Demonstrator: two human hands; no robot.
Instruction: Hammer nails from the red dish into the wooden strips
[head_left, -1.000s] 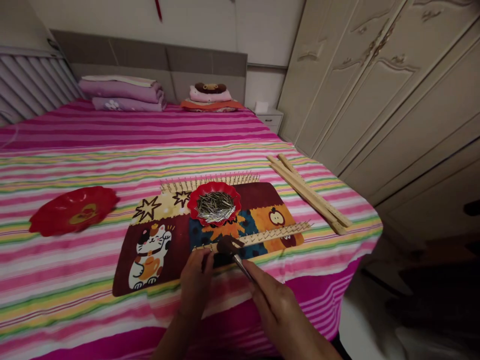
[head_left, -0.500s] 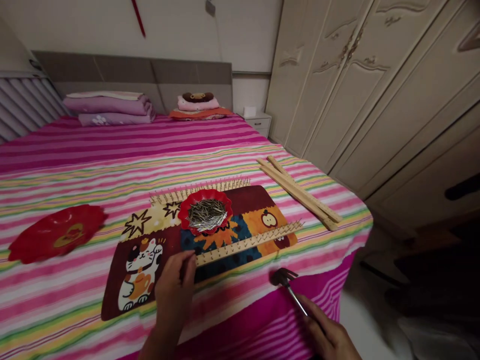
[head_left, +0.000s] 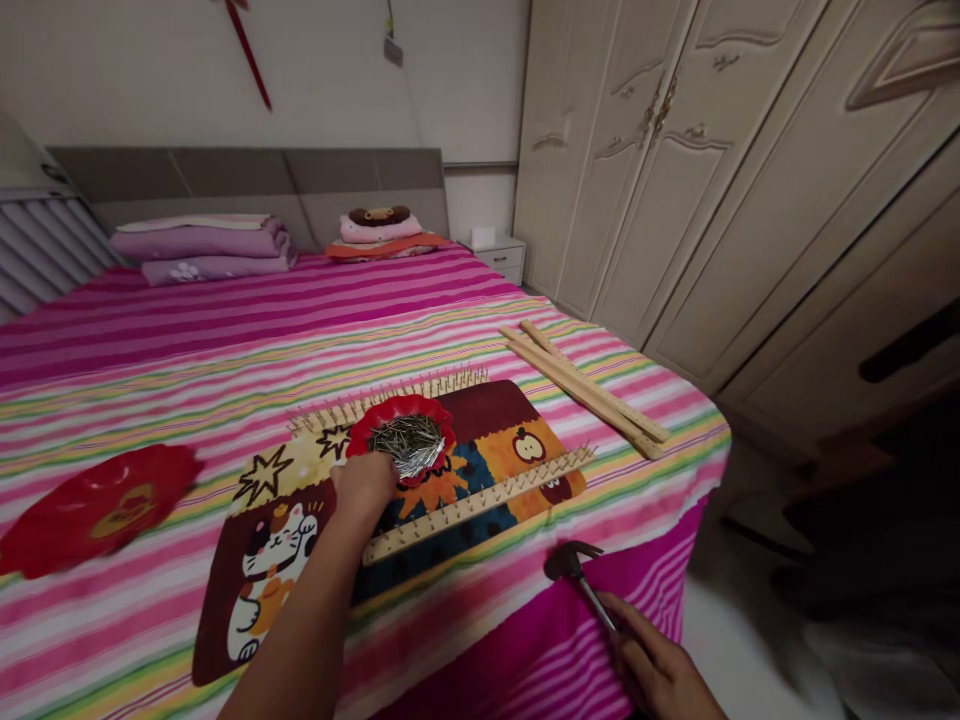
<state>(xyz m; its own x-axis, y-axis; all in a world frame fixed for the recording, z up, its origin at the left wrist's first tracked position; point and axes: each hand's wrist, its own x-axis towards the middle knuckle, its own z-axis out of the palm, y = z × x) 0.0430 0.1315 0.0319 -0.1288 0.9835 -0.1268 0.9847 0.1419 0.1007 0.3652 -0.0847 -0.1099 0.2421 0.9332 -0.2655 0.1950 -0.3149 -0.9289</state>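
My left hand [head_left: 367,487] reaches to the near left rim of a red scalloped bowl [head_left: 360,437] full of loose nails [head_left: 409,440]. Its fingers look bent, but the fingertips are hidden, so I cannot see whether they pinch a nail. My right hand [head_left: 652,655] is wrapped around the handle of a claw hammer [head_left: 571,562], whose head hangs over the near bed edge. Between the two hands, a wooden strip [head_left: 480,503] studded with a row of upright nails lies on a patterned mat [head_left: 270,600]. Behind the bowl is a second nail-studded strip [head_left: 352,408].
Several plain wooden strips [head_left: 585,390] lie crossed at the right of the bed. A red scalloped lid [head_left: 105,510] rests on the striped sheet [head_left: 150,400] at left. Folded bedding [head_left: 210,245] sits by the headboard; a wardrobe [head_left: 600,180] stands at right.
My left hand has moved from the near end of the front strip up to the bowl's rim. The right hand keeps holding the hammer. The view has shifted slightly.
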